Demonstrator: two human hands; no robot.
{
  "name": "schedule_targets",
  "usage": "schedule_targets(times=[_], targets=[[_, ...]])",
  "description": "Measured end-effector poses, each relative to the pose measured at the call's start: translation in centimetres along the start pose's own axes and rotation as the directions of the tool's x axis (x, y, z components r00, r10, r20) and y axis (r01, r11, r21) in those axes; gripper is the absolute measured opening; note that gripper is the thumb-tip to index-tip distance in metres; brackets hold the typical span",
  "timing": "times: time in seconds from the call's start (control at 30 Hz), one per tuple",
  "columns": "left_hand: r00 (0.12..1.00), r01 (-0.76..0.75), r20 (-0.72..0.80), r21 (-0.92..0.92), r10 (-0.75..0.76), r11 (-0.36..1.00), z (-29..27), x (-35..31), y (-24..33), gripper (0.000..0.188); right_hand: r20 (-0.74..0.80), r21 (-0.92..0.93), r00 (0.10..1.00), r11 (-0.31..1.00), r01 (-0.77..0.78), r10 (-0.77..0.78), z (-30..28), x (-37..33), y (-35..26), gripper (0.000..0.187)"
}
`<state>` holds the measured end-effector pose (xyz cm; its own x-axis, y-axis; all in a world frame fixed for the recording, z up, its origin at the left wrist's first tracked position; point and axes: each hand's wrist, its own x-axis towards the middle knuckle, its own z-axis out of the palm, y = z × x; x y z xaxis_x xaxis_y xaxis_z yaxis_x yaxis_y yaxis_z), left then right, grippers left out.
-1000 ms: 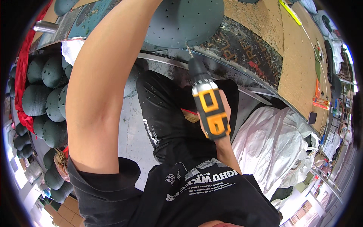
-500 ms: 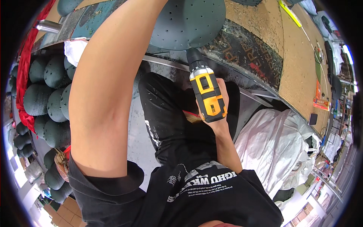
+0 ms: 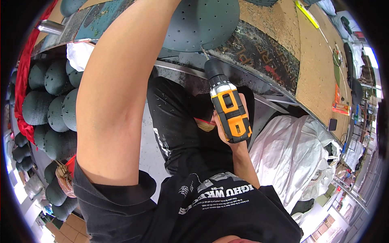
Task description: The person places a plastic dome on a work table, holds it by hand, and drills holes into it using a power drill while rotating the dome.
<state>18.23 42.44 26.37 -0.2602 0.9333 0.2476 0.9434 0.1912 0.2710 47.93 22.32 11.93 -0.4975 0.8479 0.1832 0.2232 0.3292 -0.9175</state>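
My right hand [image 3: 240, 101] is wrapped round the grip of a yellow and black cordless drill [image 3: 230, 111], mostly beneath its body. The drill points away from me and a little left. A thin drill bit [image 3: 205, 53] shows ahead of the black chuck, its tip at the near rim of a dark grey-green rounded piece [image 3: 201, 24]. Small holes are scattered over that piece, which rests at the bench's near edge. My left forearm reaches across the left side to the top edge, beside the piece; the left hand is out of the picture.
Cardboard [image 3: 318, 69] covers the bench on the right, with a yellow cutter [image 3: 308, 14] and a dark phone-like object [image 3: 332, 124]. Similar rounded pieces [image 3: 38, 107] are stacked at left beside red cloth [image 3: 23, 89]. A large white sack [image 3: 287, 154] stands right of my legs.
The drill has moved back toward me and slightly right, away from the rounded piece. Its bit, hidden before, is now visible. My left arm has barely moved.
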Motion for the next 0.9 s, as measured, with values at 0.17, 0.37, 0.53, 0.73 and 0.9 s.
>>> schedule_targets(times=[0.17,0.37,0.53,0.73,0.9], targets=[[0.999,0.035,0.008,0.006,-0.035,0.999,0.2,0.1,-0.1,0.049,0.034,-0.272,0.998,0.96,0.067,-0.06,-0.9,-1.4,-1.4,0.028],[0.999,0.008,0.031,-0.035,-0.007,0.999,-0.3,-0.2,0.0,0.051,-0.025,-0.123,0.994,0.986,-0.111,0.109,-1.6,-2.9,-3.0,0.035],[0.999,0.032,0.01,-0.007,-0.032,0.999,0.2,0.1,-0.3,0.051,0.032,-0.179,0.995,0.98,-0.092,0.099,-1.6,-3.4,-1.8,0.033],[1.0,0.019,0.012,-0.035,-0.019,0.999,-0.5,-0.6,0.2,0.05,-0.006,-0.272,0.986,0.949,0.157,-0.165,-0.8,-0.6,-0.9,0.041],[1.0,0.028,0.0,-0.021,-0.028,0.999,-0.1,-0.2,-0.1,0.05,-0.02,-0.05,0.998,0.997,0.065,-0.066,-0.2,-0.4,-1.3,0.038]])
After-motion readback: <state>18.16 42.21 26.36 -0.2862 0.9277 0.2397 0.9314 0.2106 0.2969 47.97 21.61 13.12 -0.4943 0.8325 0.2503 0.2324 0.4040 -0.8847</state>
